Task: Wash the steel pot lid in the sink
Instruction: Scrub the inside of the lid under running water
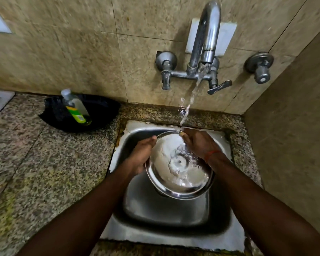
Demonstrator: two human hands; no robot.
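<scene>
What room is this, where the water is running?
Probably a kitchen washing corner: a steel sink set in a speckled stone counter, a wall tap running onto a steel pot lid, and a soap bottle beside it.

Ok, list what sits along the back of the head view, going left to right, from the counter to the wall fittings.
Black pan holding the soap bottle → left tap valve → faucet spout with running water → lever handle → right wall knob.
</scene>
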